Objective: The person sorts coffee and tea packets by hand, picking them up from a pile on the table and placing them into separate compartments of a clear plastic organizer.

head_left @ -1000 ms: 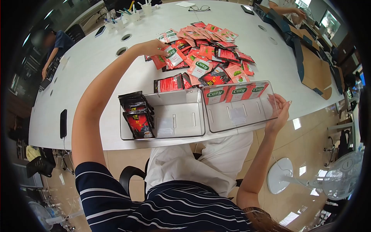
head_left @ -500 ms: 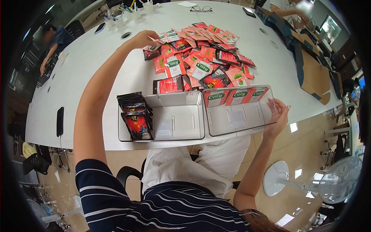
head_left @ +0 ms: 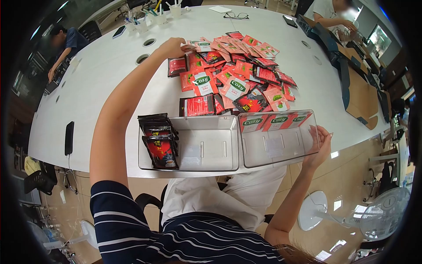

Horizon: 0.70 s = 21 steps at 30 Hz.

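My left hand reaches over the far left edge of a heap of sachets, its fingertips closed at a pale pink tea sachet that they partly cover. The heap mixes pink and white Cozy tea sachets with red and black coffee sachets. My right hand grips the right end of a clear plastic box, fingers behind its wall. Three Cozy tea sachets stand in a row along that box's far side. Beside it, a second clear box holds several upright black and red coffee sachets at its left end.
A phone with a cable lies at the table's left. Eyeglasses, cups of pens and another phone are at the back. Open cardboard boxes line the right edge. Two other people sit farther off.
My view has shifted slightly. The sachet at my left fingers, tilted up before, now lies lower against the heap. My right hand keeps its hold on the box.
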Available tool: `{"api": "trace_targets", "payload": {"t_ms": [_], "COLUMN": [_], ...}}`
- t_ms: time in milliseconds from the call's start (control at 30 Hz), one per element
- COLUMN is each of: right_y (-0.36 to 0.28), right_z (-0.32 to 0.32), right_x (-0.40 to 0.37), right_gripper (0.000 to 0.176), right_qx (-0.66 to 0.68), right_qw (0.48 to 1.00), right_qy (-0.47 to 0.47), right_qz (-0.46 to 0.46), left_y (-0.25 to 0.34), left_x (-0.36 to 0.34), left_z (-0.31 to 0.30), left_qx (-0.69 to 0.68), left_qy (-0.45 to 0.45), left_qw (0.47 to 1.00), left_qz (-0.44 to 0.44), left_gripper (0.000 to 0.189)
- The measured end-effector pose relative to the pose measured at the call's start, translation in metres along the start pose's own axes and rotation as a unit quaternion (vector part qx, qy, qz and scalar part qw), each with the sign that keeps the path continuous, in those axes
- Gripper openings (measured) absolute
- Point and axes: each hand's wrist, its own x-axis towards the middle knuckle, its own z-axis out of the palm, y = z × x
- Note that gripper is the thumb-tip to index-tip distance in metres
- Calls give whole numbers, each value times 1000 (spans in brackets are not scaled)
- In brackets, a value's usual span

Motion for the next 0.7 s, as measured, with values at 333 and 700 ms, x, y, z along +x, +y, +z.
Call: {"api": "trace_targets", "payload": {"t_ms": [333, 700], "right_y": [0, 3], "right_z": [0, 0], "right_x": [-1, -1], "right_gripper": [46, 45], "right_qx": [3, -1], "right_qw": [1000, 1000], "right_qy": [7, 7], "right_qz": [-9, -29], "left_y": [-7, 22], "left_x": [21, 32], "left_z": [-1, 36], "left_qx": [33, -26], "left_qy": [206, -28], "left_qw": [976, 995], "left_qz": [-59, 91], "left_gripper": [18, 65]}}
